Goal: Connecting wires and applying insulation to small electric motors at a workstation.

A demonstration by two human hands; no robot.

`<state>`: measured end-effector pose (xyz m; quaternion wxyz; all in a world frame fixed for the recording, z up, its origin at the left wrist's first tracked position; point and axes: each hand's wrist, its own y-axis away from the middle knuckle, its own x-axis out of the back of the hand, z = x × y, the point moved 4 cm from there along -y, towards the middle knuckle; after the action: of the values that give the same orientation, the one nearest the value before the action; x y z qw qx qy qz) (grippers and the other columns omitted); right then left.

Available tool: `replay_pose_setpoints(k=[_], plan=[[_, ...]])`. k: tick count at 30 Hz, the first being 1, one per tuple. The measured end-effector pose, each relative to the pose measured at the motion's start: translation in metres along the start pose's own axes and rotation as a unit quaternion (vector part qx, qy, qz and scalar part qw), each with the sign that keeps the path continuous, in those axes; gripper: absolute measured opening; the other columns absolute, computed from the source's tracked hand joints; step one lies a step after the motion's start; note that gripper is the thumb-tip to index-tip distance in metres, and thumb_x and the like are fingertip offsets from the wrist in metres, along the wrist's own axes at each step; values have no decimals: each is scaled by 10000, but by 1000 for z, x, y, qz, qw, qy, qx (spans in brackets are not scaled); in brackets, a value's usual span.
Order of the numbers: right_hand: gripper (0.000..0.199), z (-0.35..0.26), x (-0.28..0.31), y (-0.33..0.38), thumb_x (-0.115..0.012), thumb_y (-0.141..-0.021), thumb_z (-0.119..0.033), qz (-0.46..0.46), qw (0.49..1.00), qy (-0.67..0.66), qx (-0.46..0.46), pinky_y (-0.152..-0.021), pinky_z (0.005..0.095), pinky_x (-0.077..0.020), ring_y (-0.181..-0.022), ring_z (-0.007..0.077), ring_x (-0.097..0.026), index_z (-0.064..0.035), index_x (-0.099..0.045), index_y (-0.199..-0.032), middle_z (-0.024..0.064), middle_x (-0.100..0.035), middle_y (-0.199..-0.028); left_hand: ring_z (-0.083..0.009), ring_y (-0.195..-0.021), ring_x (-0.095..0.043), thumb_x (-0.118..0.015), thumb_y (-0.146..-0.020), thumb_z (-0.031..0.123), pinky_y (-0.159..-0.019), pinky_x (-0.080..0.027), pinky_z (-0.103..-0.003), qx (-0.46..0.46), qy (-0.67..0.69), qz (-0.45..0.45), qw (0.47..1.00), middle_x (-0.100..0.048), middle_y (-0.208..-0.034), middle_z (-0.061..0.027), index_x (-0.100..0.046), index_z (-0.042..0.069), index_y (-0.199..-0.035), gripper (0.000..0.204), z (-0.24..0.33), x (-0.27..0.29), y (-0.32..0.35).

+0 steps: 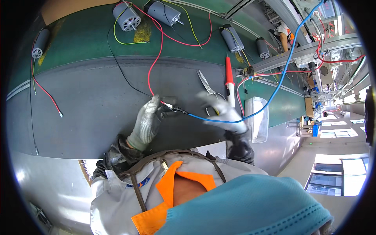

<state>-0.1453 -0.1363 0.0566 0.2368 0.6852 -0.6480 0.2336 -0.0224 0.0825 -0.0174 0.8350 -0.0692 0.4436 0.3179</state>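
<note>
Joining wires on the big grey bench [78, 109], below the green belt [86, 39] with round grey motors [127, 16]. Left hand [148, 121] in a knit glove, closed on the red wire [156, 58] and black wire [121, 74] right at the small joint [172, 106]; right hand [223, 111] closed around the blue wire [270, 98] just beside it. Looks like lining up the ends; next likely calls for holding steady and reaching the red-handled soldering iron [229, 76] or scissors [205, 83] nearby.
</note>
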Motion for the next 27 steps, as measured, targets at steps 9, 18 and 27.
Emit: replay_pose_setpoints(k=[9, 18, 27], plan=[[338, -33, 40, -48, -576, -1051, -263, 341, 896, -282, -23, -731, 300, -557, -813, 160, -667, 33, -613, -1209, 90, -689, -1003, -322, -1165, -607, -612, -1012, 128, -1006, -476, -409, -361, -454, 364, 729, -643, -1246, -193, -572, -18, -1393, 410, 162, 164, 76], [357, 24, 22, -142, -736, -960, -136, 73, 984, -123, -109, -880, 279, -547, -1061, 140, -678, 45, -642, -1253, 71, -721, -1091, -383, -1233, -578, -726, -850, 74, -1049, -453, -464, -455, -776, 273, 341, -638, -1322, -169, -598, 30, -1349, 517, 172, 75, 60], [833, 138, 47, -385, -788, -836, -335, 170, 838, 517, -40, -750, 501, -560, -828, 412, -694, -94, -407, -1536, 219, -708, -940, -359, -1218, -581, -680, -869, 126, -1052, -463, -463, -304, -777, 16, 551, -610, -1311, -160, -583, 89, -1383, 524, 75, 57, -81]])
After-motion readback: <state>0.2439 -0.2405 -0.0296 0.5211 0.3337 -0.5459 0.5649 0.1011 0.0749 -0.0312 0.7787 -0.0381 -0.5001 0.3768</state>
